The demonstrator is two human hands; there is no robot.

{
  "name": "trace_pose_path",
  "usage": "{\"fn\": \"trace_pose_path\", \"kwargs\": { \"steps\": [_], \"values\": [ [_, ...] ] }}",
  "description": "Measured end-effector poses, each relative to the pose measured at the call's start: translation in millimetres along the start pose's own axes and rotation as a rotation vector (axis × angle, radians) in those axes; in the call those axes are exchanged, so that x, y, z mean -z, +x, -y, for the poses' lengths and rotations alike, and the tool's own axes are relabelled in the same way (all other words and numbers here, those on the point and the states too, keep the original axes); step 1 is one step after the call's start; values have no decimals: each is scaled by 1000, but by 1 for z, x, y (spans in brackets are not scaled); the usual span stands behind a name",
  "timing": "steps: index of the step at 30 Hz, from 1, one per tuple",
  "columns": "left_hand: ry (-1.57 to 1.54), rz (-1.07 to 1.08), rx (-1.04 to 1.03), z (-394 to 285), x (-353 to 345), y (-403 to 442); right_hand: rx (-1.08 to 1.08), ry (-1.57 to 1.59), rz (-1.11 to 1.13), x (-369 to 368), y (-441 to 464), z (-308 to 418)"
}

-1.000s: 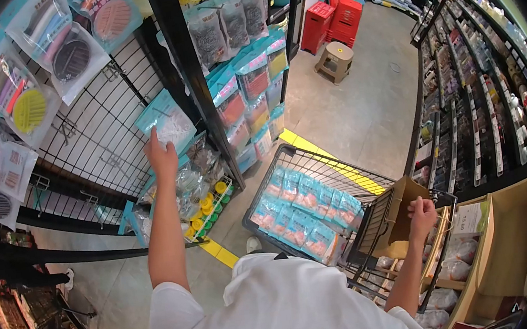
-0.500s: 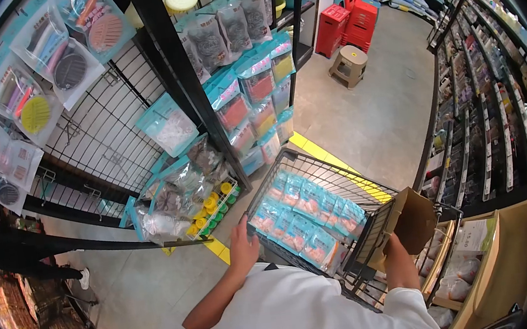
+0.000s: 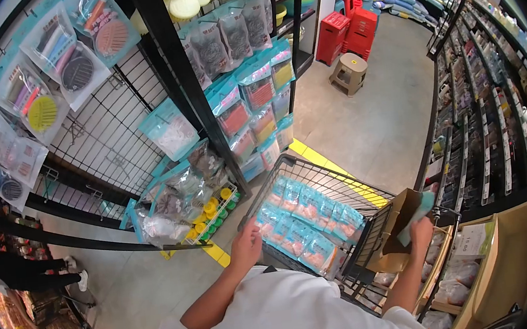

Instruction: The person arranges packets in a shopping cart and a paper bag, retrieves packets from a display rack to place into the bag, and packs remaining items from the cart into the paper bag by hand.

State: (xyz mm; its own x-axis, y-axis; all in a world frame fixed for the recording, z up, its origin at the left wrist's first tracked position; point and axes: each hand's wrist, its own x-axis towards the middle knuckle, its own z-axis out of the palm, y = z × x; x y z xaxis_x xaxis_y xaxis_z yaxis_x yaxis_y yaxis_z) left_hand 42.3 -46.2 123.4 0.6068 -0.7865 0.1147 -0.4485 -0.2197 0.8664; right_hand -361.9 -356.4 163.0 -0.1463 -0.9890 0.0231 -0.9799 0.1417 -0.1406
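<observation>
A wire shopping cart (image 3: pixel 370 191) stands in front of me, holding rows of blue-topped plastic packets (image 3: pixel 302 218). My left hand (image 3: pixel 245 244) is closed at the cart's near left corner, its fingers curled over the rim. An open brown cardboard box (image 3: pixel 383 248) sits at the cart's right end. Above its opening, my right hand (image 3: pixel 421 232) is closed on a flat teal packet (image 3: pixel 416 217), held upright. The packet's lower part overlaps the box mouth, and the inside of the box is mostly hidden.
On the left, a wire-grid rack (image 3: pixel 108 111) carries hanging packs. Below it, a wire basket (image 3: pixel 214 215) holds yellow and green items. A brown stool (image 3: pixel 349 71) and red crates (image 3: pixel 362 30) stand ahead. Shelves (image 3: pixel 466 115) line the right. A person's legs (image 3: pixel 28 269) show at far left.
My right hand has risen from the cardboard box and now holds a teal packet above it. My left hand stays at the cart's corner. The view has shifted slightly.
</observation>
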Motion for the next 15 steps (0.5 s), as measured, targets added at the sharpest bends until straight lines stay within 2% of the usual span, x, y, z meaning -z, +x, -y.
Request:
{"fn": "trace_pose_path", "kwargs": {
  "steps": [1, 3, 5, 6, 7, 10, 12, 13, 15],
  "values": [
    [1, 12, -44, -4, -1, 4, -12, -12, -49, 32, -12, 12],
    [-17, 115, -68, -19, -2, 17, 113, 176, -162, 81, -42, 36],
    [-69, 208, -128, -47, 2, 32, 389, 422, -342, 92, -67, 57],
    [-115, 250, -173, -69, 7, 38, 425, 778, -125, 110, -92, 86],
    [-160, 291, -218, -87, 11, 43, 460, 928, 71, 112, -108, 102],
    [-358, 418, -330, -117, 23, 50, 540, 976, 693, 103, -150, 145],
    [-385, 475, -334, -130, 38, 51, 726, 1069, 862, 94, -180, 184],
    [-397, 503, -335, -131, 45, 51, 674, 1082, 879, 88, -192, 196],
    [-365, 380, -264, -119, 58, 56, 571, 1105, 914, 75, -210, 213]
  ]
}}
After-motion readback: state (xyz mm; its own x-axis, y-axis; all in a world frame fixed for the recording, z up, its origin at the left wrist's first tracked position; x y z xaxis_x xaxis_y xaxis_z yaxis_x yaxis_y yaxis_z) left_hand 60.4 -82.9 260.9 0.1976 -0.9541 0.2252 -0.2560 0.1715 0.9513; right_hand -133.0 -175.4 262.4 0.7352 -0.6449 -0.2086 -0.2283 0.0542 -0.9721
